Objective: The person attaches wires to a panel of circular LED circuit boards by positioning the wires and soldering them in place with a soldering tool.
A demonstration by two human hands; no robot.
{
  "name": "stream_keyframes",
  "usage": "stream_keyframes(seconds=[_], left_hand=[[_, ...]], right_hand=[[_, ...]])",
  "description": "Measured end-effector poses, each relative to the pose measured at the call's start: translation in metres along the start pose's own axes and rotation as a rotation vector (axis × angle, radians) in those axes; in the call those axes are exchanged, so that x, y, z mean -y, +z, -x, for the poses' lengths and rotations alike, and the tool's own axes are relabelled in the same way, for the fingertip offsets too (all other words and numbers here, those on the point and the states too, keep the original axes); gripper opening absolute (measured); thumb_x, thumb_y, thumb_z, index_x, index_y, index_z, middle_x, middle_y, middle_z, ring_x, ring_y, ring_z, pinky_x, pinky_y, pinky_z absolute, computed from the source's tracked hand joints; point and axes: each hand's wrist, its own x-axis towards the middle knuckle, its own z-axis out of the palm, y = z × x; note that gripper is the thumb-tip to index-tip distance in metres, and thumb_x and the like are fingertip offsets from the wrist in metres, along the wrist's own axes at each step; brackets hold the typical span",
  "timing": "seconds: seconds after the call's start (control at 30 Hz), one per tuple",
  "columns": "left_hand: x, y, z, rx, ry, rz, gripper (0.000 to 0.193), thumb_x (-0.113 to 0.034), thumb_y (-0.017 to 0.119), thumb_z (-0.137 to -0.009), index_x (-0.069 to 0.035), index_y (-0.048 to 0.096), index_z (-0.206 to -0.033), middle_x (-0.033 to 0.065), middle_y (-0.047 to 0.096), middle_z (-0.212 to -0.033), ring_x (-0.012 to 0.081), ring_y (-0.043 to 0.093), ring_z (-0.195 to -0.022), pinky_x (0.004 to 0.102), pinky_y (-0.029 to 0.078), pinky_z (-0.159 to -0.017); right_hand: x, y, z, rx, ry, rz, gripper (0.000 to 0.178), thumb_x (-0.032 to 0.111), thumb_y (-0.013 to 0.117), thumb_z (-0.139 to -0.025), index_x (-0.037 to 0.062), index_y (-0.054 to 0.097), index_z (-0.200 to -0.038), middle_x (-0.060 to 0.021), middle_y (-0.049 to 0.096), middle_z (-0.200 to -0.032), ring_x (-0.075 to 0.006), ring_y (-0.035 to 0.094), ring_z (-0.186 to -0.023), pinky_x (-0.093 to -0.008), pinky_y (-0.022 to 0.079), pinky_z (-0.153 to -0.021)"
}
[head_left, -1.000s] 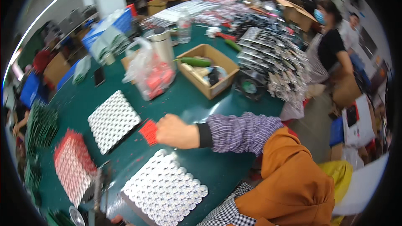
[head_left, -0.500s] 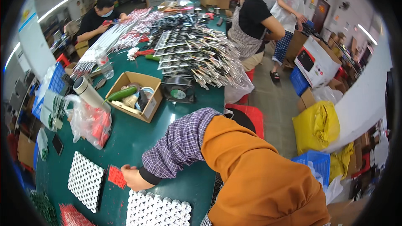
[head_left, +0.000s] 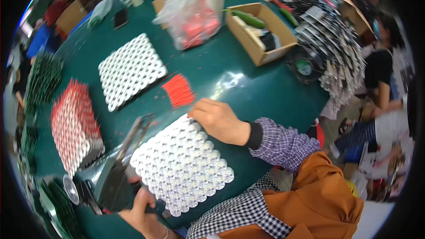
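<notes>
In front of me lies a panel of white round discs in rows (head_left: 181, 168), its dots facing up. My right hand (head_left: 221, 121) rests at the panel's far corner, fingers bent and pinched together; what they hold, if anything, is hidden. At the lower left my left hand (head_left: 144, 214) is wrapped round the handle of a dark pistol-shaped soldering gun (head_left: 113, 186), blurred by motion. Its thin metal nose points up beside the panel's left edge. Just beyond my right hand is a bundle of short red wires (head_left: 178, 90).
A second disc panel (head_left: 130, 71) lies farther off. To the left are stacked panels with red wires (head_left: 77, 128) and green bundles (head_left: 44, 77). Behind stand a plastic bag (head_left: 190, 17), a cardboard box (head_left: 261, 37) and a black fan (head_left: 305, 64). Another person (head_left: 385, 57) is at the right.
My view has swung left and down. My left hand has come into sight with the soldering gun. My right hand has moved from the red wires to the panel's corner.
</notes>
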Motion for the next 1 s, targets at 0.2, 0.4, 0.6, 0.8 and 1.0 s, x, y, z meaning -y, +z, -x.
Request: stream_keyframes(seconds=[0.2, 0.4, 0.6, 0.8, 1.0], left_hand=[[0.02, 0.011, 0.006, 0.005, -0.1, -0.062, 0.05, 0.014, 0.069, -0.077, 0.008, 0.056, -0.124, 0.0175, 0.068, -0.106, 0.0125, 0.058, -0.057, 0.0234, 0.046, -0.047], [0.043, 0.012, 0.01, 0.043, -0.124, -0.214, 0.04, 0.007, 0.077, -0.077, 0.005, 0.065, -0.115, 0.0114, 0.072, -0.101, 0.0141, 0.068, -0.082, 0.0255, 0.054, -0.07], [0.069, 0.007, 0.006, 0.173, 0.104, -0.368, 0.034, 0.01, 0.073, -0.078, 0.006, 0.065, -0.111, 0.0103, 0.069, -0.09, 0.0091, 0.058, -0.057, 0.0213, 0.046, -0.047], [0.071, 0.008, 0.005, 0.209, 0.123, -0.411, 0.032, 0.011, 0.074, -0.078, 0.005, 0.067, -0.108, 0.0089, 0.069, -0.089, 0.0088, 0.059, -0.059, 0.0211, 0.046, -0.049], [0.068, 0.012, 0.005, 0.199, 0.117, -0.372, 0.026, 0.009, 0.075, -0.078, 0.004, 0.068, -0.102, 0.006, 0.069, -0.086, 0.0084, 0.06, -0.063, 0.0218, 0.047, -0.053]], right_hand=[[0.009, 0.014, 0.0, 0.026, -0.05, 0.014, 0.018, 0.004, 0.062, -0.078, 0.0032, 0.068, -0.095, -0.0057, 0.061, -0.088, -0.0231, 0.062, -0.083, -0.0349, 0.05, -0.073], [0.012, 0.015, 0.006, 0.026, -0.064, 0.031, 0.019, 0.004, 0.062, -0.077, 0.0009, 0.067, -0.095, -0.0068, 0.061, -0.087, -0.0233, 0.061, -0.081, -0.035, 0.05, -0.072], [0.009, 0.017, 0.006, 0.035, -0.067, 0.068, 0.024, 0.002, 0.069, -0.074, 0.0013, 0.07, -0.098, -0.007, 0.065, -0.09, -0.0215, 0.062, -0.077, -0.0331, 0.048, -0.066], [0.009, 0.018, 0.005, 0.034, -0.07, 0.08, 0.022, 0.003, 0.069, -0.076, -0.0001, 0.069, -0.098, -0.0074, 0.064, -0.09, -0.0213, 0.062, -0.076, -0.0328, 0.048, -0.065], [0.011, 0.018, 0.005, 0.053, -0.063, 0.084, 0.022, 0.004, 0.069, -0.077, -0.0001, 0.069, -0.098, -0.0079, 0.064, -0.089, -0.0216, 0.062, -0.077, -0.0328, 0.048, -0.066]])
